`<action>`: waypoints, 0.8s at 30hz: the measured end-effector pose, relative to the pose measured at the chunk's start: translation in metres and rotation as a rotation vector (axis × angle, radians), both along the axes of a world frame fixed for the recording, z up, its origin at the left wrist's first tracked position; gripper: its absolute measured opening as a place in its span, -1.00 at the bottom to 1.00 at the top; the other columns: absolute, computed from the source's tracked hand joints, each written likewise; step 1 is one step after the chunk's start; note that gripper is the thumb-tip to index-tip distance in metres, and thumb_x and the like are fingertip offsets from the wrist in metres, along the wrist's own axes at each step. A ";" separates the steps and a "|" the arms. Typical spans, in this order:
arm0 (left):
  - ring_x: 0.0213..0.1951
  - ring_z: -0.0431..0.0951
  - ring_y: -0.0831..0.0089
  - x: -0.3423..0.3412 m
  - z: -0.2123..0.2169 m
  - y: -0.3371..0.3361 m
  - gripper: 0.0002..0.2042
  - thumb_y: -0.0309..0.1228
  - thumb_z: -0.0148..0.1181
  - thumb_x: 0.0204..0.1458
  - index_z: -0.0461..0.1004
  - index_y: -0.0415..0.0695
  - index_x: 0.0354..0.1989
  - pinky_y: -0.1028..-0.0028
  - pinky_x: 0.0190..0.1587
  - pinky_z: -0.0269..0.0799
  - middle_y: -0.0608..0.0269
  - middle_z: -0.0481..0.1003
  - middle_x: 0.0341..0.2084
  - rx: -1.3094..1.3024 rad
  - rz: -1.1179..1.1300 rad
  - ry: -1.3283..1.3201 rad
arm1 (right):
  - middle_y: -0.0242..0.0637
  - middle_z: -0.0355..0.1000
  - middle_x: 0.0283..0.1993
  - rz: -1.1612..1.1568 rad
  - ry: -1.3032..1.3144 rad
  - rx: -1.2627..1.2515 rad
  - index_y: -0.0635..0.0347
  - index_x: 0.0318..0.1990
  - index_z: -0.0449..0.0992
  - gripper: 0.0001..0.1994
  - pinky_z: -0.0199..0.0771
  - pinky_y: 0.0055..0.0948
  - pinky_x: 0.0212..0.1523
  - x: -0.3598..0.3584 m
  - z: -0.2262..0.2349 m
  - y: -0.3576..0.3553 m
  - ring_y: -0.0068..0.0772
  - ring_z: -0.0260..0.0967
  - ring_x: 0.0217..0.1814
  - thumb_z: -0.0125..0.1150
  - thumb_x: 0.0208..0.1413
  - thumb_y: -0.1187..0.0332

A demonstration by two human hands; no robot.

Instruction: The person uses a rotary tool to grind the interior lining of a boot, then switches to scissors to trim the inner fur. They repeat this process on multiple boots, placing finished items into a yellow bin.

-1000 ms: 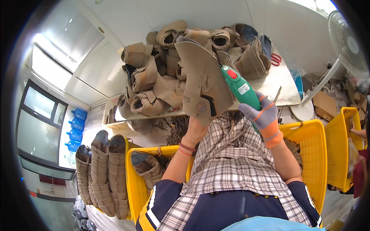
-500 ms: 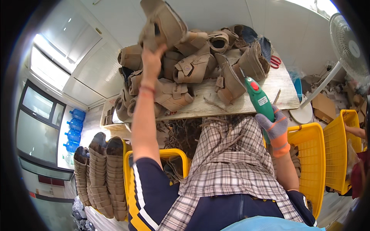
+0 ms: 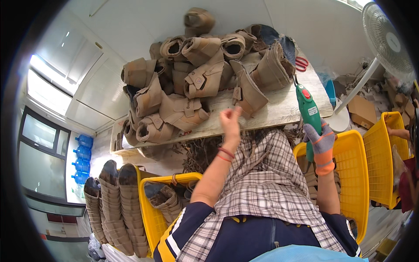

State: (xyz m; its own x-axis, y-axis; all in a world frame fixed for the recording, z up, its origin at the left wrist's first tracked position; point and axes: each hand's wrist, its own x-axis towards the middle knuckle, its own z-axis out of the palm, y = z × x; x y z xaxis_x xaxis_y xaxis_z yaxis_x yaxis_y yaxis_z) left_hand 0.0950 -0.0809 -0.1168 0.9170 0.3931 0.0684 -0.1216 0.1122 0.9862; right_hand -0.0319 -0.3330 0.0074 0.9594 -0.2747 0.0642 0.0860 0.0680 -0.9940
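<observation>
Many tan boot uppers [image 3: 196, 87] lie heaped across the table [image 3: 279, 111], reaching its far edge. Near its front edge the left hand [image 3: 230, 124] hangs empty, fingers loosely apart. Right gloved hand [image 3: 321, 142] has fingers clamped on the green power tool [image 3: 308, 111], held upright, probably ready for use.

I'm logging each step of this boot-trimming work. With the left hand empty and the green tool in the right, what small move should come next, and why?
Probably reach the left hand forward to the nearest tan boot piece on the table and draw it in. That hand is open and empty above the table edge, while the gloved right hand holds the green power tool upright with nothing under its tip.
</observation>
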 end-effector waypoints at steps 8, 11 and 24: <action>-0.35 0.45 0.54 0.009 0.053 -0.031 -0.71 -0.29 0.28 -0.05 0.51 -0.28 -0.27 0.52 -0.28 0.34 0.30 0.51 -0.31 -0.303 -0.306 -0.230 | -0.44 0.39 -0.45 -0.011 -0.037 -0.031 0.33 -0.02 0.39 -0.56 0.21 -0.70 -0.55 0.001 0.003 0.005 -0.75 0.20 -0.55 0.32 -0.09 0.41; -0.26 0.51 0.41 -0.006 0.099 0.017 -0.71 -0.30 0.15 0.05 0.46 -0.27 -0.16 0.40 -0.18 0.47 0.24 0.51 -0.26 -0.450 -0.479 -0.160 | -0.39 0.43 -0.38 -0.045 -0.088 -0.240 0.36 -0.03 0.39 -0.54 0.36 -0.63 -0.42 -0.001 0.003 -0.002 -0.67 0.30 -0.44 0.35 -0.12 0.40; 0.02 0.39 0.11 -0.022 0.140 0.158 -0.74 -0.43 -0.15 0.18 0.36 -0.36 -0.10 0.12 0.13 0.26 -0.10 0.41 -0.06 -1.307 -0.654 0.102 | -0.23 0.46 -0.52 -0.059 -0.764 -1.119 0.17 0.01 0.44 -0.33 0.39 -0.41 -0.51 0.005 -0.017 0.026 -0.27 0.40 -0.56 0.48 -0.36 0.13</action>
State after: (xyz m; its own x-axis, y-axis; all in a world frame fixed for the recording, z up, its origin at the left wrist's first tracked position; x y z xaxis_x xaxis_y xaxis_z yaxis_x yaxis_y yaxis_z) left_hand 0.0725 0.0768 0.0230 0.9313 -0.3559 -0.0772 0.3636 0.9205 0.1428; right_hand -0.0267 -0.3069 -0.0095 0.5724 0.2360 0.7853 0.6111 -0.7613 -0.2166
